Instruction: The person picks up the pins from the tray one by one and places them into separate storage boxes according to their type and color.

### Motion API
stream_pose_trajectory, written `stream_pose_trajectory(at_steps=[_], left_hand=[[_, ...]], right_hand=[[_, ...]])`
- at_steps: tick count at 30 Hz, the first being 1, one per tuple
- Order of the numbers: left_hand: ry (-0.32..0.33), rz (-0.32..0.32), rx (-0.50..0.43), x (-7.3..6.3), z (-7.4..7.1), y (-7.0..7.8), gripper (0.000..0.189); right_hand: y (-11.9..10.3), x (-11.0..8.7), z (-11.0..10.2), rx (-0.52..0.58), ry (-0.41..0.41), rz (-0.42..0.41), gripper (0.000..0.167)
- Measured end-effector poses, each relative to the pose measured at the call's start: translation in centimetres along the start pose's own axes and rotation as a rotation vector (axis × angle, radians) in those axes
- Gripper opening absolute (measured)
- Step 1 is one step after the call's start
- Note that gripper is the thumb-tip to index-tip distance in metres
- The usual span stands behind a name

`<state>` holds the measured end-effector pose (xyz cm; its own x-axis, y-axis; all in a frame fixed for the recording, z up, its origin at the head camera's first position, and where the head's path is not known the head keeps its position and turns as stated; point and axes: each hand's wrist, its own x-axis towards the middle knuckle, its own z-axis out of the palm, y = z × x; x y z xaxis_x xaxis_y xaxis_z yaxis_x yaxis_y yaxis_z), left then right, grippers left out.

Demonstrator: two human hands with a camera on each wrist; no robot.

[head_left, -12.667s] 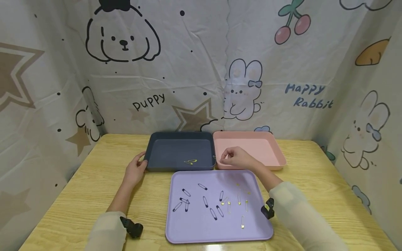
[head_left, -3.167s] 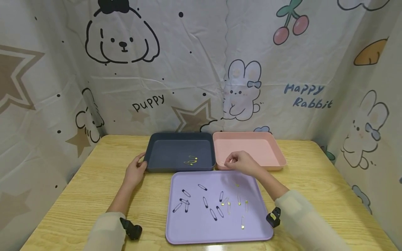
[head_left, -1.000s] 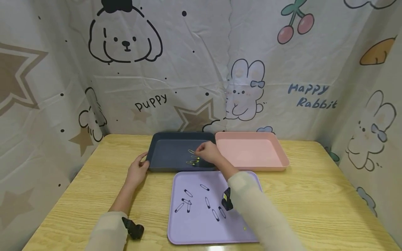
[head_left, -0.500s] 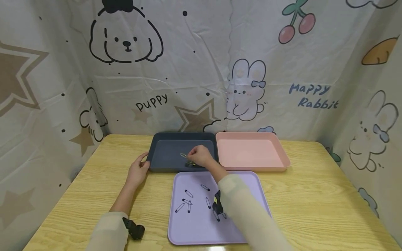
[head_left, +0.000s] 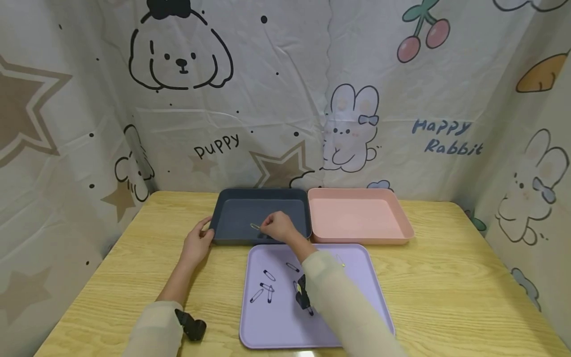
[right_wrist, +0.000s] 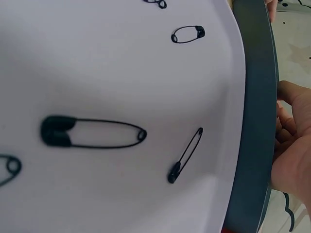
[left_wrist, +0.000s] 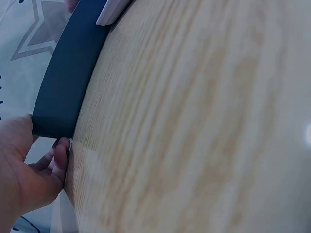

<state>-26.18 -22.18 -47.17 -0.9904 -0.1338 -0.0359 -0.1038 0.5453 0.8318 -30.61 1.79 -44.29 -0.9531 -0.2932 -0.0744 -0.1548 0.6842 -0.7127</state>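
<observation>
In the head view my right hand pinches a gold safety pin over the near part of the dark blue tray. Other gold pins seen in that tray earlier are now hidden behind this hand. My left hand holds the tray's left end; the left wrist view shows thumb and fingers about its corner. Nearer me, the lilac tray carries several black safety pins and a gold pin. The right sleeve covers part of it. A black pin lies large in the right wrist view.
A pink tray stands against the dark one on the right, both behind the lilac tray. The wooden table runs out to both sides. A printed curtain hangs behind and at the sides. Each wrist bears a black camera.
Over the last second my right hand moved left and nearer within the dark tray, carrying the gold pin. Earlier, gold pins in that tray increased from two to three. The left hand stayed put.
</observation>
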Motion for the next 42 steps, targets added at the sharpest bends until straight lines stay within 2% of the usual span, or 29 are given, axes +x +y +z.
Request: stream_pose_trajectory(at_steps=[17, 31, 42], left_hand=[[0.000, -0.002, 0.010, 0.1, 0.1, -0.1, 0.049], [-0.003, 0.000, 0.032, -0.2, -0.1, 0.2, 0.049], [0.000, 0.003, 0.031, 0.0, 0.1, 0.1, 0.049]], right_hand=[[0.2, 0.0, 0.2, 0.000, 0.033, 0.034, 0.017], [0.3, -0.9, -2.5, -0.032, 0.003, 0.001, 0.019], [0.9, -1.7, -4.4, -0.084, 0.012, -0.025, 0.019]])
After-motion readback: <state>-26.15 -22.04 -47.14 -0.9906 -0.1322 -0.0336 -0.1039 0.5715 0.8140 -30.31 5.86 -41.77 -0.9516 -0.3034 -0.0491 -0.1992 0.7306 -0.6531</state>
